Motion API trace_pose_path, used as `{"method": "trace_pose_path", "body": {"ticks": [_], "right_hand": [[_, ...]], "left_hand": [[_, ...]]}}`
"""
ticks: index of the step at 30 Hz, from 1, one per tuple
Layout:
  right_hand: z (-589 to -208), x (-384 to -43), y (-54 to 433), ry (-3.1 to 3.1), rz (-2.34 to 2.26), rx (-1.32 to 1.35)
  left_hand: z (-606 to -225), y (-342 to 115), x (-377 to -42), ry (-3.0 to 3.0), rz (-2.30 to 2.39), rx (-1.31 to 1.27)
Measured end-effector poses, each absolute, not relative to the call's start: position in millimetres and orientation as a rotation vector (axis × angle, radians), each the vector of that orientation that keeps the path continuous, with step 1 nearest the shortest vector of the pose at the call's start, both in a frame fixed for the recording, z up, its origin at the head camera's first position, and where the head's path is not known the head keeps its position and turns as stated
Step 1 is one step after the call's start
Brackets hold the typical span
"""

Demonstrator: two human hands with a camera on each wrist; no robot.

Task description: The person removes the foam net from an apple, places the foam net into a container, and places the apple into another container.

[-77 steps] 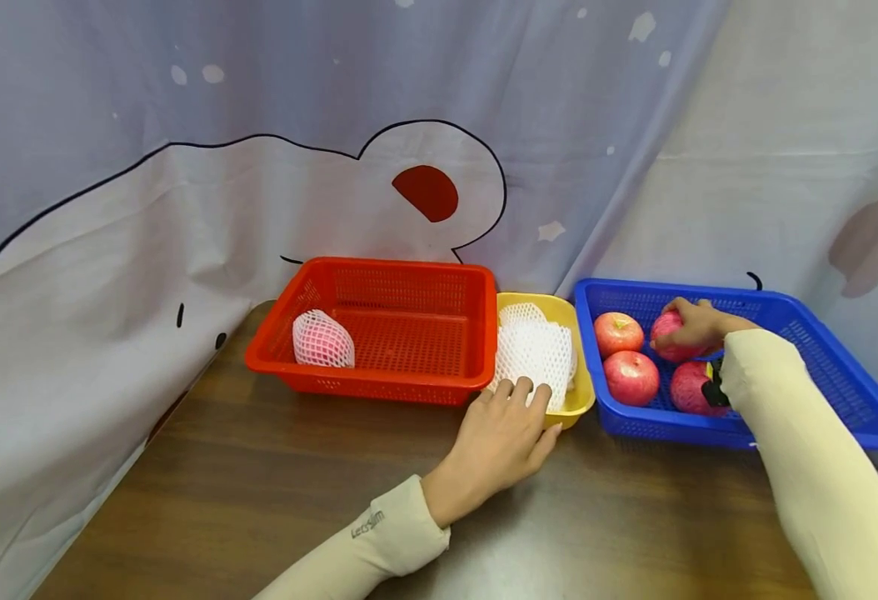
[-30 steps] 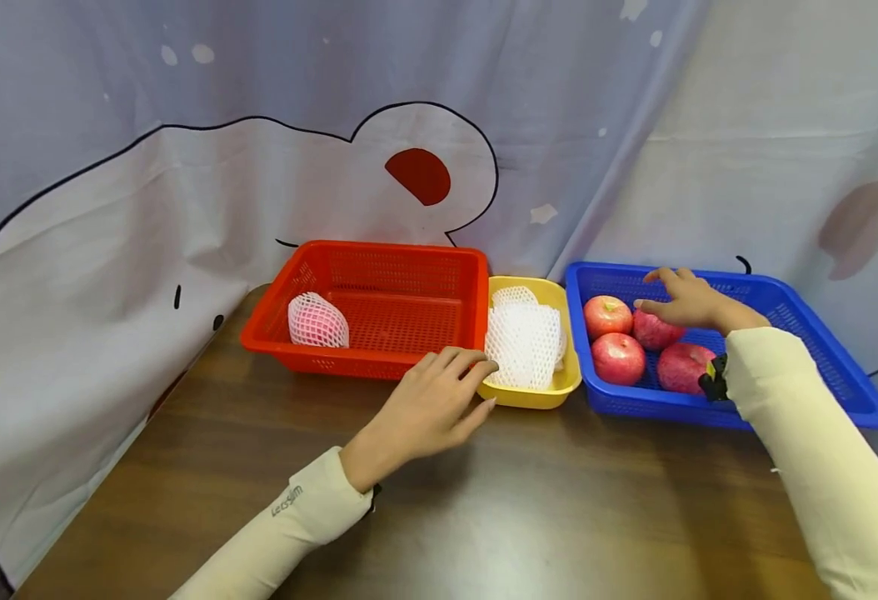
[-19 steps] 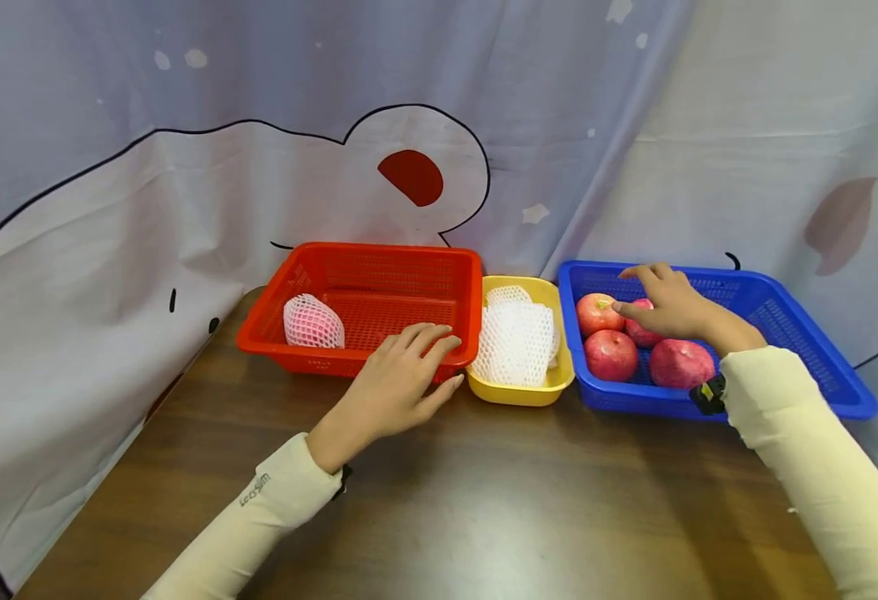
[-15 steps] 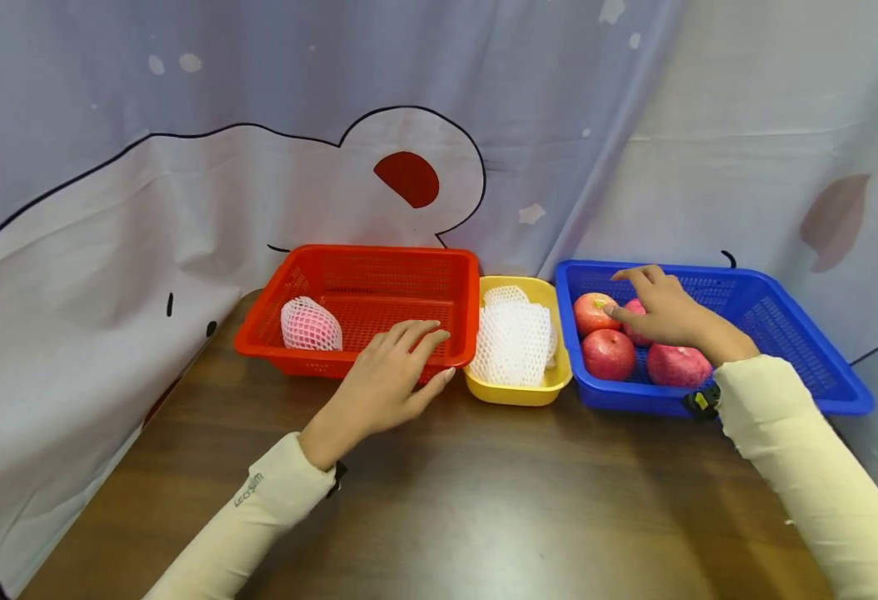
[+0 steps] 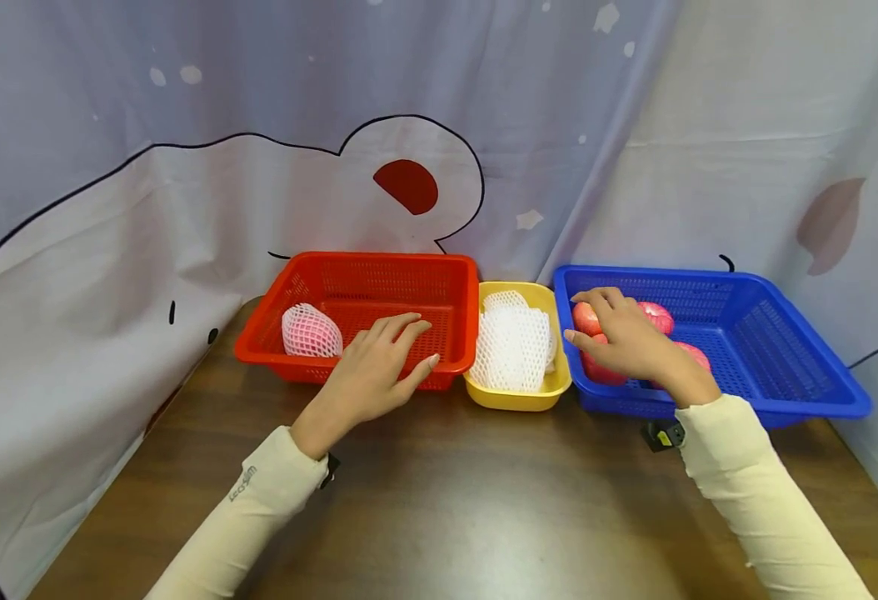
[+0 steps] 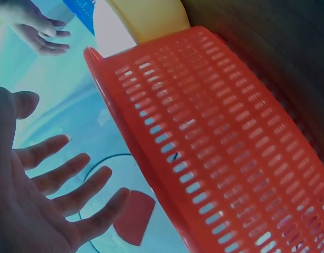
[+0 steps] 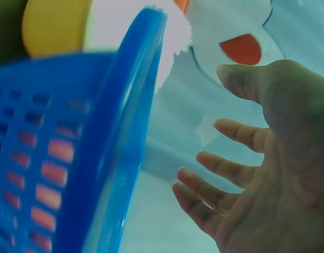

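My left hand (image 5: 367,367) hovers over the front rim of the red basket (image 5: 259,356), fingers loosely spread and holding nothing. In the left wrist view, the palm of the left hand (image 6: 40,200) faces the side of that basket. Inside it lies a pink fruit in a white foam net (image 5: 311,331). My right hand (image 5: 626,337) is above the left end of the blue basket (image 5: 784,407), overlapping the apples (image 5: 658,317) there. In the right wrist view, the fingers of this right hand (image 7: 257,158) are apart, with nothing between them.
Between the two baskets stands a small yellow basket (image 5: 521,402) with white foam nets (image 5: 512,346) in it. All three sit at the back of the brown wooden table (image 5: 484,500), against a printed curtain (image 5: 296,192).
My right hand has let go of an apple in the blue basket, then drawn left and nearer. My left hand has moved left from the yellow basket to the red one.
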State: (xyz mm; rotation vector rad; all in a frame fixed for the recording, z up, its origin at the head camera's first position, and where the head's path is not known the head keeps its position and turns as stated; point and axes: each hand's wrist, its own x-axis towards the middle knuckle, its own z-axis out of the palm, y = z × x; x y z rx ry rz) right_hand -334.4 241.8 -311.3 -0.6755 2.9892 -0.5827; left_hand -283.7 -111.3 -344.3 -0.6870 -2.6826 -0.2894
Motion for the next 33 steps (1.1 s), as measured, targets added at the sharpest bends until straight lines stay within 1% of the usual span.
{"method": "trace_pose_path", "body": {"ticks": [11,19,33], "right_hand": [[-318.1,-315.9,204.8,3.024,-0.646,-0.733],[-328.5,-315.1,174.1,3.023,-0.668,-0.678],[-348.6,-311.4,132.7,2.968,-0.717,-0.639]], "left_hand": [[-349.3,-130.0,-295.3,-2.805,-0.29,-0.559],[-348.9,-139.8,-307.0,-2.865,-0.319,-0.54],[-345.3,-162.6,-321.7,-3.003,-0.264,-0.385]]}}
